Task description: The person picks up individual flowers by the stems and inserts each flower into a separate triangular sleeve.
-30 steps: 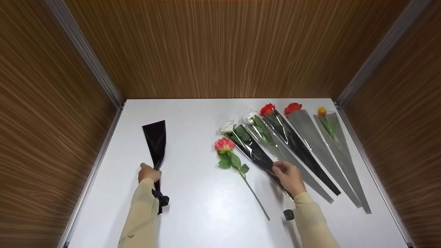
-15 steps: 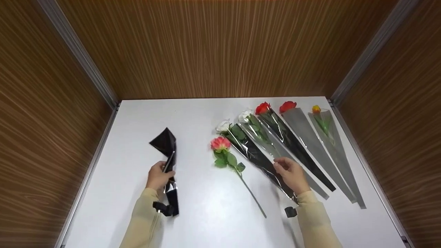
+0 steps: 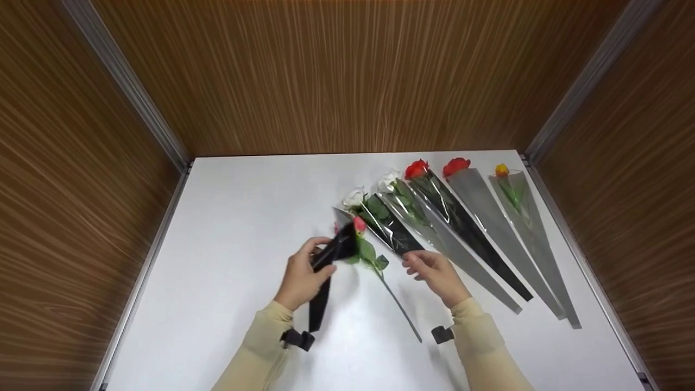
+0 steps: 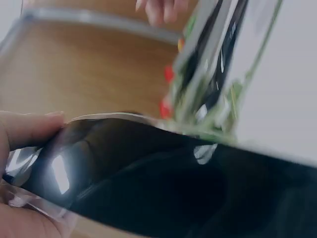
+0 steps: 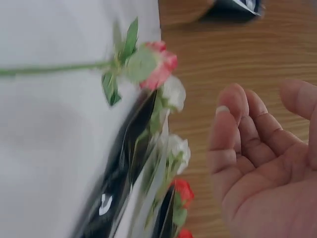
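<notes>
My left hand [image 3: 304, 277] grips a glossy black flower sleeve [image 3: 344, 242] between thumb and fingers, above the middle of the table. In the left wrist view the sleeve [image 4: 148, 178] spreads wide across the front, its wall curving away from the thumb. Behind it in the head view, a pink rose [image 3: 359, 225] lies unwrapped, its bloom partly hidden and its bare stem slanting down to the right. My right hand [image 3: 437, 276] hovers over the lower part of a black-wrapped white rose [image 3: 354, 197]. Its fingers are loosely curled and hold nothing, as the right wrist view of that hand [image 5: 262, 163] shows.
To the right, several wrapped flowers fan out: a white rose [image 3: 389, 181], a red rose [image 3: 417, 169], another red flower [image 3: 456, 166] in a grey sleeve and an orange tulip [image 3: 501, 170]. Wood-grain panels [image 3: 347, 76] enclose the white table [image 3: 244, 195] at back and sides.
My left hand has lifted the black sleeve and carried it from the left side to the middle, turning its wide end toward the pink rose. The right hand has shifted slightly left.
</notes>
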Motion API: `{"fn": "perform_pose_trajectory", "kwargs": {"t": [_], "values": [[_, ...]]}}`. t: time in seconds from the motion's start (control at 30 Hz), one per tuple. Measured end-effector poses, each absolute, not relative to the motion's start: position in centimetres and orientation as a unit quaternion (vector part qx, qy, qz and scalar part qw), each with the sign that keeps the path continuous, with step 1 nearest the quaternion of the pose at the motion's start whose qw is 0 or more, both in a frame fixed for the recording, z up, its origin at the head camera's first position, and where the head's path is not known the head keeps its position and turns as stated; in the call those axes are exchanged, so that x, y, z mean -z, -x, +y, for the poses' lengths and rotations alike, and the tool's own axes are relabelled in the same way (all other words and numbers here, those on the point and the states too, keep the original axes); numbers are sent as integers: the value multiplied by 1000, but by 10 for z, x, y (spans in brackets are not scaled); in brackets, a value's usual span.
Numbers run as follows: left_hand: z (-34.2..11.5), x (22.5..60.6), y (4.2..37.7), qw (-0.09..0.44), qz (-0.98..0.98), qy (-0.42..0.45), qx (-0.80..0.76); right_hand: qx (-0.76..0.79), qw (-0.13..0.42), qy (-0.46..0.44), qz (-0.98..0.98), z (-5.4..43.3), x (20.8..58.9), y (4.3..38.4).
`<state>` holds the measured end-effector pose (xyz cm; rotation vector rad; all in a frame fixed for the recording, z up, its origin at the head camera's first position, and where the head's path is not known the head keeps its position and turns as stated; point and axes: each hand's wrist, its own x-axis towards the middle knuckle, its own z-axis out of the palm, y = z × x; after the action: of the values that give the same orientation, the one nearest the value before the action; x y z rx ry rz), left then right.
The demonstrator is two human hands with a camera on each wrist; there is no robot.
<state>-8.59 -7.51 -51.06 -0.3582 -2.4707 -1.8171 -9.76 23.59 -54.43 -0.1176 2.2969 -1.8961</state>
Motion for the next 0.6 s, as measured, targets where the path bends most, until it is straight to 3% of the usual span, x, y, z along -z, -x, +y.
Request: {"fn": "perform_pose_trajectory", "kwargs": {"t": [0.33, 0.6], "values": [[-28, 496, 70, 102, -811, 309, 487, 733, 185, 112, 645, 225, 531, 96], [-20, 504, 70, 139, -815, 420, 375, 816, 188, 160, 523, 229, 525, 97]]}}
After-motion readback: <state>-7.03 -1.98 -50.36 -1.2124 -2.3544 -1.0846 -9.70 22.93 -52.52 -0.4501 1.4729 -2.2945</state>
